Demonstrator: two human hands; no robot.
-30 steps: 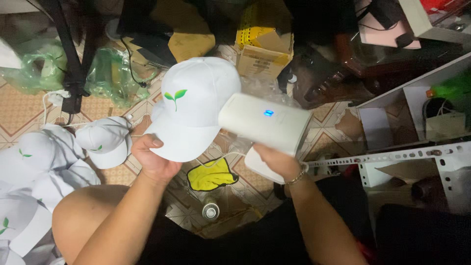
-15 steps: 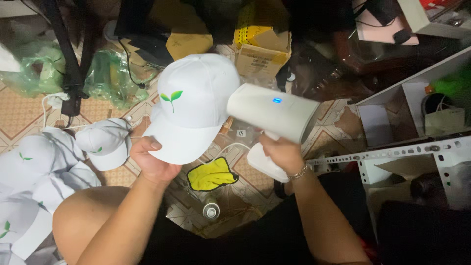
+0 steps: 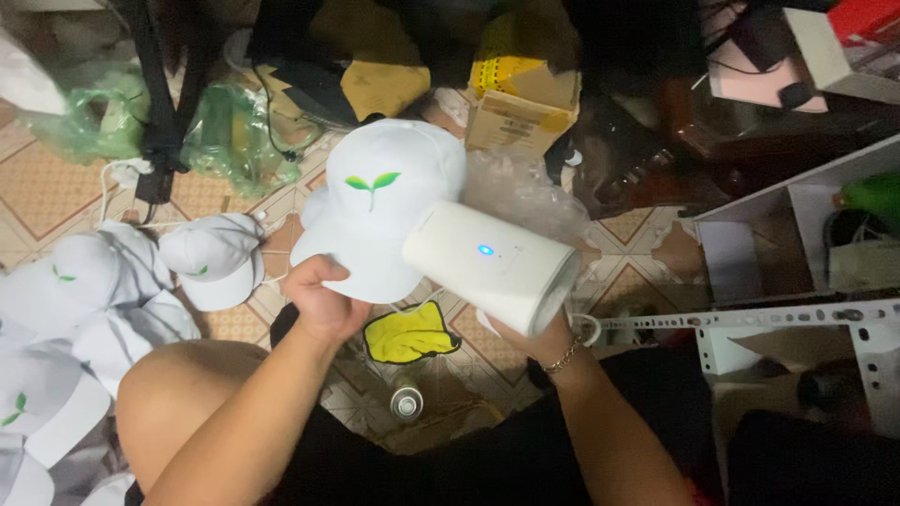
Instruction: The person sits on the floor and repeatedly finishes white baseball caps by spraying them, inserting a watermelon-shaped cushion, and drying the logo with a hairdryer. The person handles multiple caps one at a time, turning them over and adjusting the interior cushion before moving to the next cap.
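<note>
- Left hand [image 3: 323, 298] clamped on white cap [image 3: 382, 208] brim, cap held above tiled floor [image 3: 56, 187].
- Right hand [image 3: 534, 335] wrapped round white handheld steamer [image 3: 492, 264], nozzle against cap.
- Risk: left fingers near nozzle, scald likely; lingering could wet the green sprout logo [image 3: 372, 183].

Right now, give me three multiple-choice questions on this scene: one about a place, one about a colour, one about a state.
1. Where does the yellow cloth lie?
A. on the tiled floor below the cap
B. on the metal shelf
C. over the person's knee

2. What colour is the sprout on the held white cap?
A. red
B. green
C. black

3. What state is the light on the white handheld device?
A. off
B. lit blue
C. hidden

Answers: 1 A, floor tiles surround it. 2 B, two green leaves show. 3 B, a blue dot glows while the right hand grips it and the left hand pinches the brim.
</note>
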